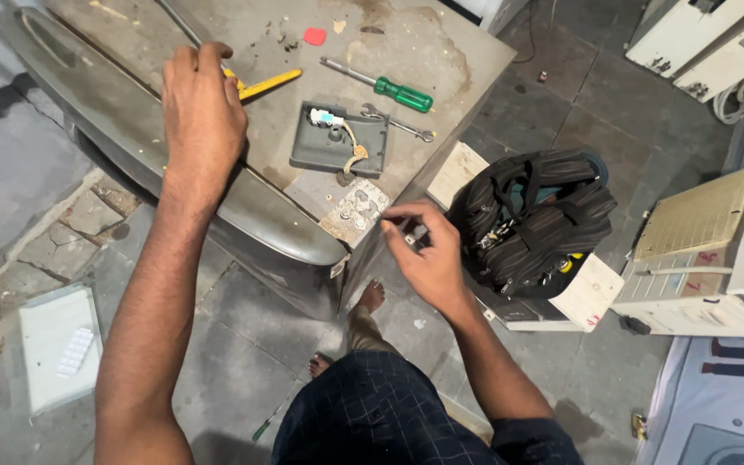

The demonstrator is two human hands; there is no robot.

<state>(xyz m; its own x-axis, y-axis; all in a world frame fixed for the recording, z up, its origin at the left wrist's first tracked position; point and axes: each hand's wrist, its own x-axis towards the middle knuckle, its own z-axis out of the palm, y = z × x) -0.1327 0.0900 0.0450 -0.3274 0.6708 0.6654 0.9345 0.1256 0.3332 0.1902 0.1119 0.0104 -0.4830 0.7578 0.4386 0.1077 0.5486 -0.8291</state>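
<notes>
Head view shows your left hand point(202, 112) resting on the bench point(441, 52) near its far left edge, fingers curled shut around a yellow-handled tool point(267, 83). Your right hand point(419, 250) hovers just off the near right corner, fingers pinching a small metal part point(416, 233). Keep that pinch firm and low over the pile of screws point(356, 207) at the corner. The grey cover plate point(339, 139) lies mid-bench, beside a green screwdriver point(381, 85) and spanner point(398, 123).

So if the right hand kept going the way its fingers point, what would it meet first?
Probably the small pile of screws and washers on the scuffed corner of the metal surface. The right hand points up-left towards it, pinching a small metal part; depth is uncertain.
</notes>
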